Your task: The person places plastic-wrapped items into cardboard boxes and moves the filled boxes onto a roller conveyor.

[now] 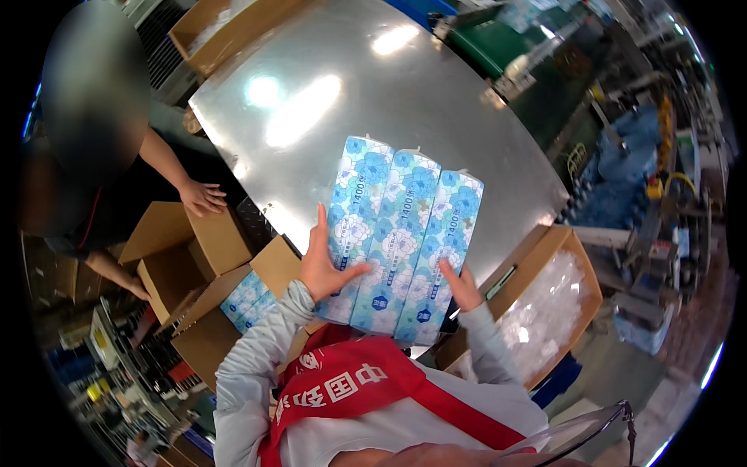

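Three blue-and-white flower-patterned tissue packs point(403, 226) stand side by side, pressed together between my two hands. At their left side is my left hand point(319, 265), its thumb laid across the front of the leftmost pack and its index finger stretched up along the edge. My right hand point(464, 289) grips the lower right edge of the rightmost pack, thumb in front, its other fingers partly hidden. The packs are held in front of my body, over the near edge of a shiny metal table point(436, 101). More packs of similar pattern point(249, 300) lie in an open carton point(204, 342) beside my left forearm.
At the left a co-worker's hand point(204, 197) rests on the flap of another open cardboard box point(167, 288). A carton point(589, 292) holding crumpled clear plastic stands to my right. Another carton point(233, 43) sits at the far left. A green conveyor point(486, 47) runs beyond the table.
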{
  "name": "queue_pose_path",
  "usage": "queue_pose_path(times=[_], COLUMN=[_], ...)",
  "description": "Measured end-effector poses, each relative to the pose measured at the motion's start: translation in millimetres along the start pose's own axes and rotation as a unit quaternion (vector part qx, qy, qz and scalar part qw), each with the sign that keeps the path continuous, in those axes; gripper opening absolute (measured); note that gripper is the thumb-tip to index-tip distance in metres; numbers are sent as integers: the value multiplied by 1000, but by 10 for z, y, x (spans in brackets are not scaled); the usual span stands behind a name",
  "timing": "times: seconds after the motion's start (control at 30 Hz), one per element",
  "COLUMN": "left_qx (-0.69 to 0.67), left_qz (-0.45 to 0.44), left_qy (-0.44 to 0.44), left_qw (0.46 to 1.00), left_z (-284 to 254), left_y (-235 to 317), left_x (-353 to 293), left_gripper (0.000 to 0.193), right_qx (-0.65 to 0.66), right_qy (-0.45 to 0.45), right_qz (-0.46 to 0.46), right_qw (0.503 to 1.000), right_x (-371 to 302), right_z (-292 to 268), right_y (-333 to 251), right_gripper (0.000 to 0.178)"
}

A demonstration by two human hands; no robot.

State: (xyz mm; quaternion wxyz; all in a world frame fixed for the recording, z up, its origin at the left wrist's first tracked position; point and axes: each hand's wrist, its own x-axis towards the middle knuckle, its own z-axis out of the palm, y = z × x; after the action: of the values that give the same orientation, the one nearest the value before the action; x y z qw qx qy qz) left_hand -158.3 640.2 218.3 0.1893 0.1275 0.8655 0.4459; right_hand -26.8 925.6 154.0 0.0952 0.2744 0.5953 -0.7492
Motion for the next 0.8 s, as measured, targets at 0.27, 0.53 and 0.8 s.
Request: queue_pose_path(times=[0.27,0.53,0.8], left_qx=[-280,-358,-181], left_qz=[-206,-36,44], left_qy=[-193,-136,-12], left_qw=[918,923,982], left_z=[-120,-384,-2820], left_y=[-475,-541,-679], left_x=[467,-457,-2382], left_gripper=[85,91,79], right_qx=[-111,27,-239], right_qy=[-95,-58,-315], right_qz=[28,-166,-357], right_qw=[989,984,846], right_x=[347,-228,-1795], right_z=[-416,126,1989], right_y=[-144,-35,-307], right_gripper=[67,72,67])
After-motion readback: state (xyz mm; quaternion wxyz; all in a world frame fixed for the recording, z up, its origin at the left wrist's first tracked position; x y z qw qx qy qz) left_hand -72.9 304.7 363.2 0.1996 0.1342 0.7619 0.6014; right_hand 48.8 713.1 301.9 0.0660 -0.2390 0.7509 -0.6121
